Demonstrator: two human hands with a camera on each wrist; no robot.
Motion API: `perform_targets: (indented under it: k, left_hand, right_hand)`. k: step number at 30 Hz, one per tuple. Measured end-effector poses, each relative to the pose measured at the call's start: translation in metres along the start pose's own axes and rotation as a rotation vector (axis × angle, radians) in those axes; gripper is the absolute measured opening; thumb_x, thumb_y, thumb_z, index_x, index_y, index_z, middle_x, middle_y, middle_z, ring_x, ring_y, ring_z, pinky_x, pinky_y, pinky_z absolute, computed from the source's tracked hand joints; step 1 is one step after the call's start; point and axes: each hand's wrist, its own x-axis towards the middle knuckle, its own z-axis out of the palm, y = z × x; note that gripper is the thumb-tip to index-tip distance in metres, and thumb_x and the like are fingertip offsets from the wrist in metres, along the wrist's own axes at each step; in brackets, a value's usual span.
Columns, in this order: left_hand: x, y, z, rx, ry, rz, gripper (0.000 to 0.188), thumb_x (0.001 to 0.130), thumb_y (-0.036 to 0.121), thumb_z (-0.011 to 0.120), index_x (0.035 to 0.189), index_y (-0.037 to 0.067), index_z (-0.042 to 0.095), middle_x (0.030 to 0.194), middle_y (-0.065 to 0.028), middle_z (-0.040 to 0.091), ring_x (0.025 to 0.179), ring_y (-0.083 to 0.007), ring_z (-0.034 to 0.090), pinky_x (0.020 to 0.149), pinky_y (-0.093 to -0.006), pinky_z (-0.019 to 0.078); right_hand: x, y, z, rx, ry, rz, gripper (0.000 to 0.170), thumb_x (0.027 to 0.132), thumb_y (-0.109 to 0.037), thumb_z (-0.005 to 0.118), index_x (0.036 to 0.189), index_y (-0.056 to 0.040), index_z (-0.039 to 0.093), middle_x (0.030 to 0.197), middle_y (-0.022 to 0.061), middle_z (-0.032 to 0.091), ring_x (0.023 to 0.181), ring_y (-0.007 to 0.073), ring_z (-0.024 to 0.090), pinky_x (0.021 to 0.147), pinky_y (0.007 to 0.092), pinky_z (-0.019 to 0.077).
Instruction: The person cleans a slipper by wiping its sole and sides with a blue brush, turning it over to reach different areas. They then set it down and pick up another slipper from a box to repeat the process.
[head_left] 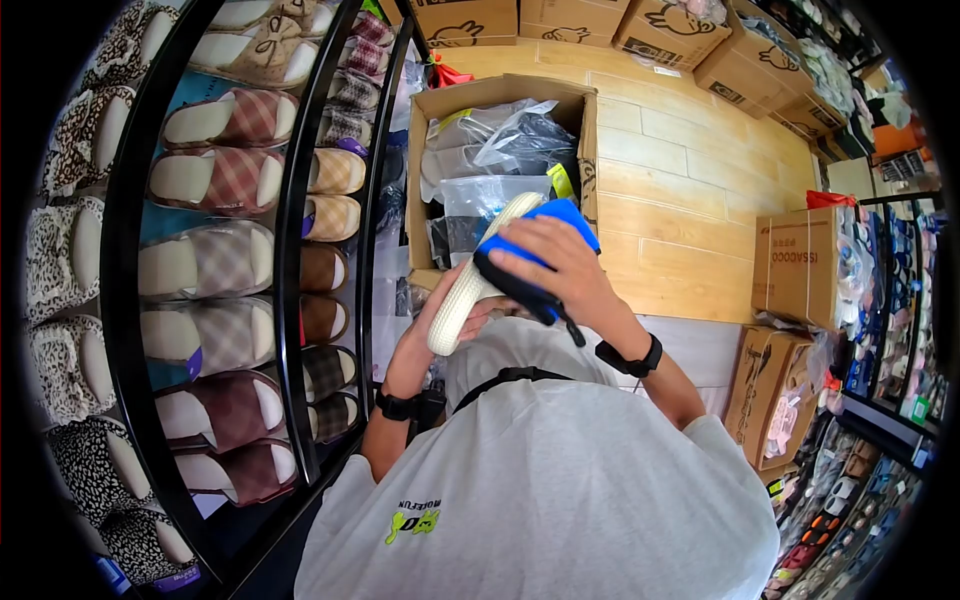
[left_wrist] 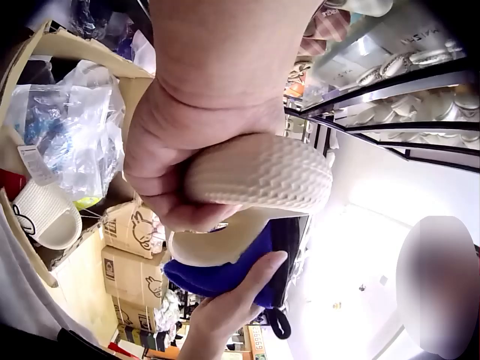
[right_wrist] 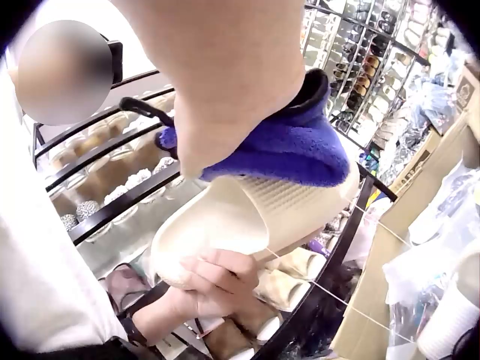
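Note:
A cream slide slipper [head_left: 455, 315] with a textured surface is held up in front of the person's body, above the lap. The left hand [head_left: 440, 308] grips it near one end, with fingers curled over the edge in the left wrist view. Across the slipper's strap lies a blue plush cloth [right_wrist: 285, 157] with a black edge and a black loop. My right hand [head_left: 562, 262] holds this cloth against the slipper, its thumb lying along the blue fabric in the left wrist view. Part of the slipper is hidden behind the cloth and hands.
An open cardboard box [head_left: 500, 95] holds bagged slippers just ahead. Black-framed racks [head_left: 300, 230] of checked slippers stand close on the left. More cartons [head_left: 800, 265] line the back and right, beside shelves of footwear. Wooden flooring [head_left: 670, 215] lies between them.

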Motion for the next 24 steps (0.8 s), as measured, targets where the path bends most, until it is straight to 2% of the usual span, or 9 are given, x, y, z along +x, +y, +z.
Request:
perform_targets:
  k: [3,6,7,9,11,13,17,21,24]
  left_hand:
    - [0.003,0.005,0.009,0.118,0.028,-0.034,0.082,0.112,0.074,0.034,0.114,-0.001,0.065,0.069,-0.0052,0.049,0.043,-0.0196,0.048,0.040,-0.0342,0.0440]
    - [0.000,0.000,0.041,0.317,0.308,0.072,0.077,0.110,0.076,0.040,0.085,0.007,0.063,0.060,-0.0039,0.051,0.043,-0.0191,0.051,0.039,-0.0309,0.0403]
    - [0.001,-0.003,0.046,0.373,0.343,0.135,0.074,0.111,0.073,0.041,0.083,0.009,0.063,0.057,-0.0029,0.050,0.043,-0.0184,0.053,0.039,-0.0302,0.0387]
    - [0.000,-0.006,0.051,0.373,0.416,0.127,0.071,0.112,0.072,0.041,0.086,0.010,0.064,0.058,-0.0023,0.050,0.044,-0.0175,0.051,0.039,-0.0300,0.0384]
    - [0.000,-0.002,0.018,0.217,0.154,0.001,0.070,0.113,0.071,0.039,0.102,0.008,0.066,0.063,-0.0021,0.050,0.045,-0.0170,0.049,0.039,-0.0303,0.0402]
    - [-0.002,0.001,0.009,0.127,0.042,-0.040,0.071,0.116,0.068,0.034,0.124,0.003,0.061,0.071,-0.0027,0.050,0.046,-0.0164,0.048,0.039,-0.0312,0.0422]
    - [-0.006,0.004,0.011,0.194,0.068,-0.010,0.071,0.115,0.068,0.034,0.123,0.003,0.063,0.070,-0.0030,0.050,0.046,-0.0167,0.048,0.040,-0.0312,0.0417]
    - [-0.008,0.004,0.006,0.185,0.195,0.014,0.073,0.112,0.072,0.038,0.122,0.005,0.065,0.070,-0.0036,0.050,0.048,-0.0177,0.049,0.041,-0.0317,0.0418]
    - [-0.007,0.004,0.001,0.134,0.135,-0.011,0.073,0.112,0.072,0.039,0.122,0.004,0.064,0.073,-0.0044,0.050,0.051,-0.0174,0.050,0.041,-0.0325,0.0417]
  right_hand:
    - [0.001,-0.009,0.003,-0.090,0.101,0.086,0.056,0.094,-0.017,0.068,0.149,-0.0154,0.069,0.153,0.0138,0.064,0.139,0.0363,0.062,0.118,0.0528,0.0474]
    - [-0.008,-0.021,0.010,-0.161,0.058,-0.024,0.057,0.092,-0.017,0.067,0.149,-0.0162,0.069,0.154,0.0152,0.064,0.140,0.0348,0.062,0.120,0.0517,0.0468]
    - [-0.012,-0.024,0.013,-0.138,0.025,-0.056,0.057,0.093,-0.016,0.065,0.149,-0.0178,0.069,0.155,0.0145,0.064,0.142,0.0329,0.062,0.121,0.0512,0.0459]
    - [-0.014,-0.018,0.010,-0.118,-0.012,-0.091,0.051,0.096,-0.018,0.067,0.147,-0.0195,0.071,0.154,0.0119,0.066,0.142,0.0331,0.062,0.120,0.0522,0.0469]
    - [-0.013,-0.006,0.006,-0.047,0.007,-0.027,0.054,0.095,-0.018,0.069,0.149,-0.0191,0.070,0.154,0.0109,0.066,0.142,0.0344,0.062,0.121,0.0523,0.0462]
    - [-0.011,0.004,0.006,0.054,0.068,0.095,0.056,0.092,-0.019,0.076,0.149,-0.0162,0.070,0.152,0.0111,0.066,0.139,0.0375,0.062,0.119,0.0523,0.0469]
    - [-0.001,-0.010,0.010,0.054,0.189,0.211,0.056,0.091,-0.019,0.079,0.147,-0.0150,0.071,0.152,0.0127,0.066,0.137,0.0383,0.063,0.116,0.0514,0.0488]
    - [-0.007,-0.023,0.016,-0.098,0.050,0.003,0.057,0.089,-0.017,0.072,0.146,-0.0154,0.071,0.152,0.0116,0.065,0.140,0.0344,0.062,0.119,0.0517,0.0479]
    - [-0.010,-0.015,0.015,-0.037,0.035,0.012,0.058,0.092,-0.017,0.073,0.149,-0.0149,0.069,0.151,0.0121,0.065,0.141,0.0345,0.061,0.120,0.0519,0.0465]
